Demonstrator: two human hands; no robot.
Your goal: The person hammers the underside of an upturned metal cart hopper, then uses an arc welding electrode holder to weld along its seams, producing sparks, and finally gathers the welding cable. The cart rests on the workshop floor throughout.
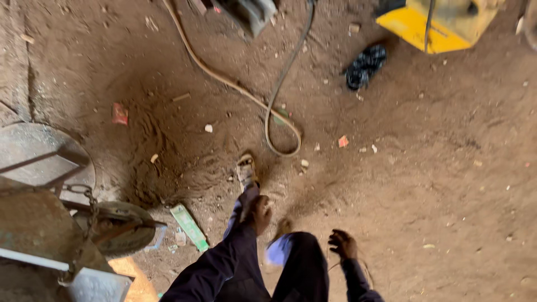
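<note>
Head view: I'm walking over dirt, nothing picked up.

Nearest me, my right hand (343,244) hangs loosely curled with a thin wire (366,268) looping beside it; whether it grips the wire I cannot tell. My left hand (259,214) swings free by the leg. Farther off a hose (275,103) loops on the ground, a yellow machine (442,22) beyond, untouched.

Dirt floor (436,184) carries a looping hose (279,100), green wrapper (189,226), scattered scraps.
</note>
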